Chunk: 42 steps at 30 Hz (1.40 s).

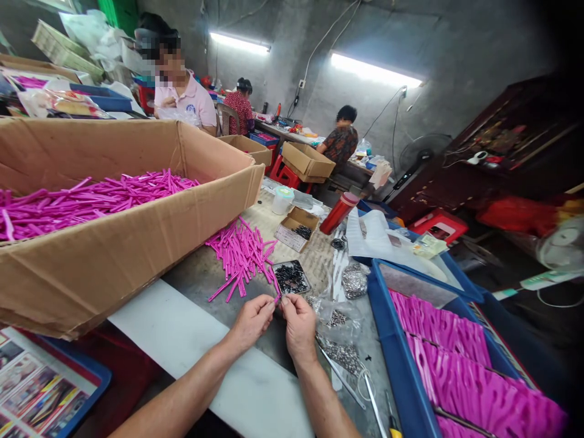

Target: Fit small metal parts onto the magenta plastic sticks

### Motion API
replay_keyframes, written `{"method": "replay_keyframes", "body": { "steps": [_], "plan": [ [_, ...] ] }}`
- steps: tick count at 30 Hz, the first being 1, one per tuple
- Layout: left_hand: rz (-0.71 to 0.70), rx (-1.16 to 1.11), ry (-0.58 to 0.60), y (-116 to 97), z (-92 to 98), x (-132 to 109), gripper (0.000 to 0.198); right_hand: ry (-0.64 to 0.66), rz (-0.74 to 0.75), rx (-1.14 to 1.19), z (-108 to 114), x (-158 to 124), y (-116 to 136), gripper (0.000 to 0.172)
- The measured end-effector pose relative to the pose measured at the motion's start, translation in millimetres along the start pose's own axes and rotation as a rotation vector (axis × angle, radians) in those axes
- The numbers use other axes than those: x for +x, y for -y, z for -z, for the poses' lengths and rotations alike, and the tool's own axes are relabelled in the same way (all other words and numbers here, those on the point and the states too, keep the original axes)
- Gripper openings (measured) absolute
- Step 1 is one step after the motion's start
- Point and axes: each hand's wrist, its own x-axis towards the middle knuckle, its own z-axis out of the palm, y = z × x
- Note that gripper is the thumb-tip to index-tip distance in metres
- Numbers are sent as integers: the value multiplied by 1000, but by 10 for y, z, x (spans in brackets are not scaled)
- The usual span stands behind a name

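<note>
Light is cast by two tube lamps [376,70] near 12 and 1 o'clock, blown out to white, and the grey wall [292,67] is brightened around them. The tabletop [196,277] is lit moderately, and the hands [298,322] are rendered fairly sharply. Toward 2 o'clock, the cabinet [497,134] is sunk in shadow and the corner is blackened. At 4 o'clock, the pink strips [479,389] are stretched and softened by edge distortion.

The left hand [255,319] and right hand [298,322] are bare. Both forearms [319,392] are uncovered, narrowing toward the hands.
</note>
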Motion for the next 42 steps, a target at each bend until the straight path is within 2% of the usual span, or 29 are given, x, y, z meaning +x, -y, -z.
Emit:
{"method": "replay_keyframes", "body": {
  "steps": [13, 24, 32, 42],
  "plan": [
    [34, 54, -58, -14, -32, 5, 14, -15, 5, -18, -2, -37, -49, 15],
    [-54, 57, -36, -1, -25, 4, 15, -16, 44, -70, -26, -83, -57, 16],
    [-69, 92, -27, -20, -28, -16, 11, 104, 52, -112, 39, -98, -117, 16],
    [-79, 132, -13, -20, -31, -13, 9, 368, 110, -258, 243, 32, -25, 13]
  ]
}}
